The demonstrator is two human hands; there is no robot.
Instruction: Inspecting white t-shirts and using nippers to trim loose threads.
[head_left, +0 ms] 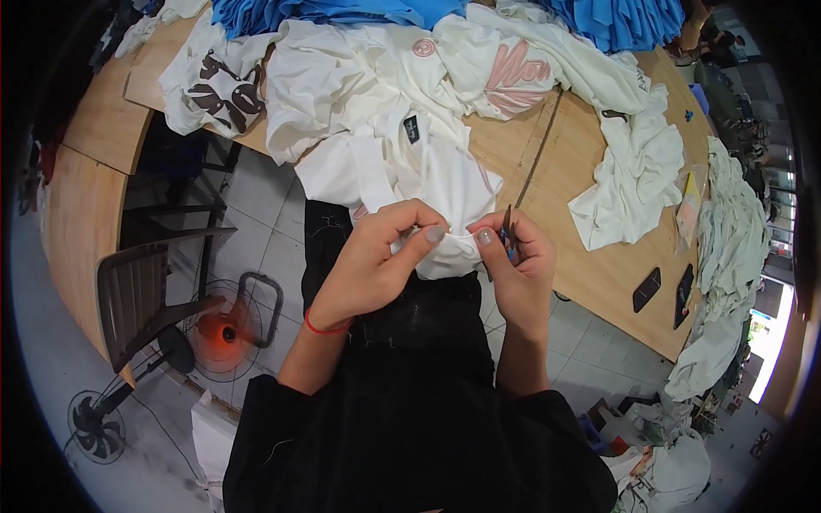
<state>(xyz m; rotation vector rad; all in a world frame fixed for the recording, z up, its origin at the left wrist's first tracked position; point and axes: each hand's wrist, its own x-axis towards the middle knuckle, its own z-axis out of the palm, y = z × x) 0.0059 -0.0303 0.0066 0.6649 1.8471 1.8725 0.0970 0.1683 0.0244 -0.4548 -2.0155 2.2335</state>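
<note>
A white shirt (389, 167) with a dark neck label hangs off the near edge of the table, its lower part drawn up over my lap. My left hand (382, 252), a red band round its wrist, pinches the shirt's edge between thumb and forefinger. Close beside it, my right hand (519, 261) pinches the same edge with thumb and forefinger. Small thread snips (508, 231) with dark blades and a bit of blue sit within the right hand's other fingers, blades pointing away from me. A short stretch of cloth runs between the two pinches.
More white garments with brown and pink prints (520, 77) lie across the wooden table (564, 286). Blue cloth (333, 13) is piled at the back. Two phones (647, 291) rest at the right. A dark chair (137, 291) and an orange-centred fan (227, 332) stand at the left.
</note>
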